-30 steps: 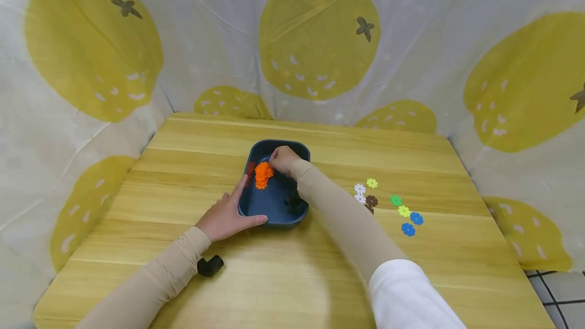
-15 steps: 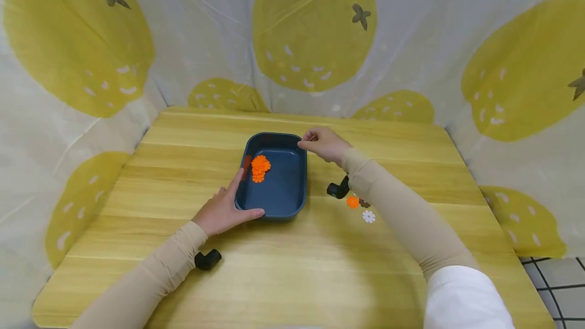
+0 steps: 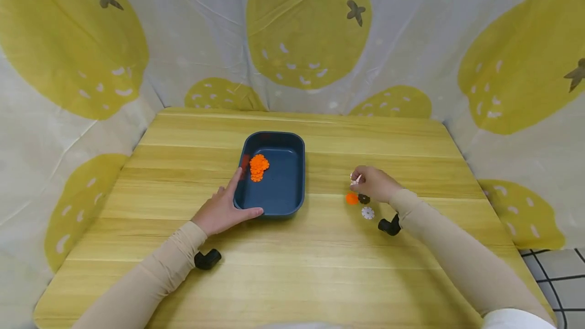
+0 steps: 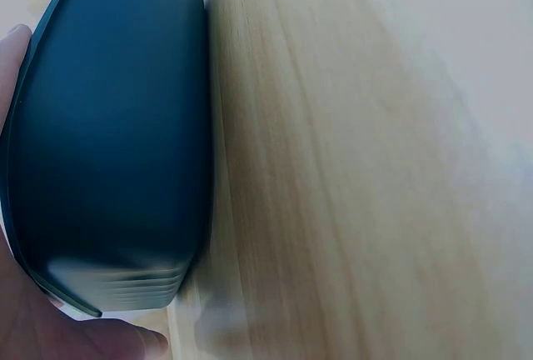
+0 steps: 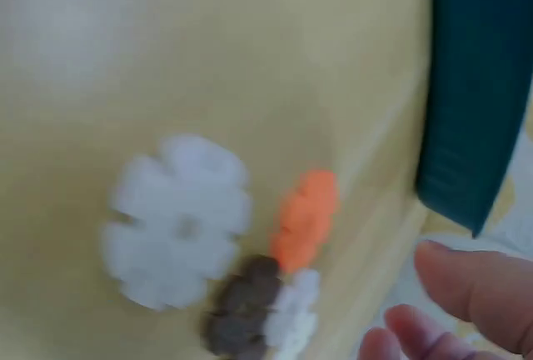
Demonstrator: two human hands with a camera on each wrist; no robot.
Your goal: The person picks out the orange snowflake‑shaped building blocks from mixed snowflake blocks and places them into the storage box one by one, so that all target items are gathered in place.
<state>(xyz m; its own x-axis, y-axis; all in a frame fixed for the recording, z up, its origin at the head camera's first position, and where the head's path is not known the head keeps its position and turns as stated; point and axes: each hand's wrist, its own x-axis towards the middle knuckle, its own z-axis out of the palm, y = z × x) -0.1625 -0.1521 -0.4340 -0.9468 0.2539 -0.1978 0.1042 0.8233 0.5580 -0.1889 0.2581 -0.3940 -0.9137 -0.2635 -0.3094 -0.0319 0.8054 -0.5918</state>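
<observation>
A dark blue rectangular basin (image 3: 281, 207) holds a small heap of orange notched plastic discs (image 3: 258, 167) on its left side. My left hand (image 3: 224, 210) rests at its near-left corner, fingers along the left wall and thumb along the front. On the right, my right hand (image 3: 376, 184) is over the loose discs, with a white disc (image 3: 354, 178) at its fingertips. In the right wrist view, thumb and fingers stand apart. Close to that hand lie an orange disc (image 3: 352, 198), a brown disc (image 3: 363, 199) and another white disc (image 3: 367, 212).
The wooden table (image 3: 292, 273) is backed by a lemon-print curtain (image 3: 306, 29). A black wrist mount (image 3: 207, 259) shows at the left wrist and another black mount (image 3: 390, 225) at the right. Tiled floor (image 3: 559, 278) appears beyond the right edge.
My right hand has left the inside of the basin and moved right to the loose discs. The left hand stays at the basin's corner. The head view has shifted slightly.
</observation>
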